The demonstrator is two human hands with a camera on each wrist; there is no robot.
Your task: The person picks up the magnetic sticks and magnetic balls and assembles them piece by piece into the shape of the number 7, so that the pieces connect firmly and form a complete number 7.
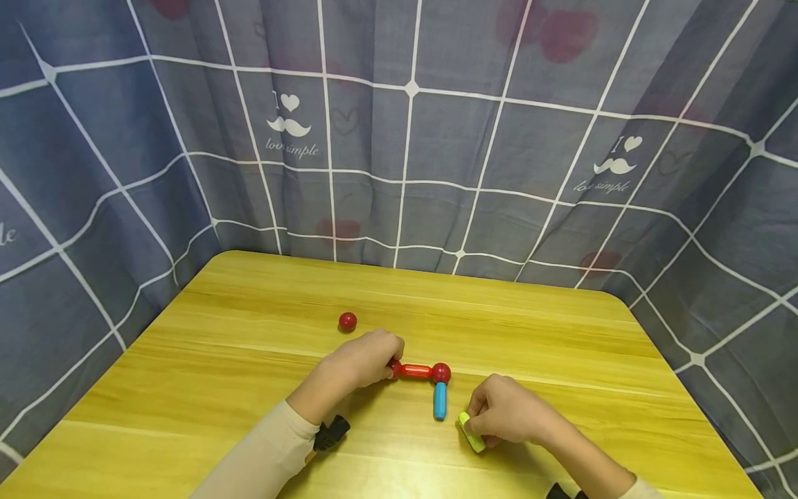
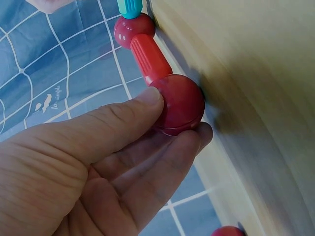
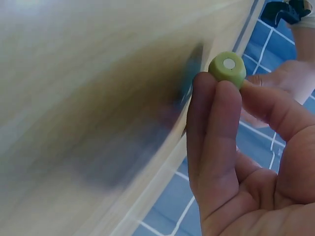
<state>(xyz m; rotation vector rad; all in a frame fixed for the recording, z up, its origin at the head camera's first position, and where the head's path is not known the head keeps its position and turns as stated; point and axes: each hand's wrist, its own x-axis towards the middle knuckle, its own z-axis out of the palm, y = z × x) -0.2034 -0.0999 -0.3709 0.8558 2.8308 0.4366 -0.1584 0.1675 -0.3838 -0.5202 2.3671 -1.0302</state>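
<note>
My left hand (image 1: 368,357) pinches a dark red ball (image 2: 181,105) between thumb and fingers. A red rod (image 1: 416,371) runs from that ball to a second red ball (image 1: 441,373), and a blue rod (image 1: 440,402) joins the second ball, pointing toward the near side. To the right of the blue rod, my right hand (image 1: 506,410) pinches a yellow-green rod (image 1: 472,433) low over the table. In the right wrist view, the end of the yellow-green rod (image 3: 227,68) shows a round silvery spot.
A loose red ball (image 1: 347,321) lies on the wooden table (image 1: 249,305) beyond my left hand. Blue-grey curtains (image 1: 374,138) with white grid lines hang around the table's back and sides. Black straps (image 1: 332,433) sit at the wrists.
</note>
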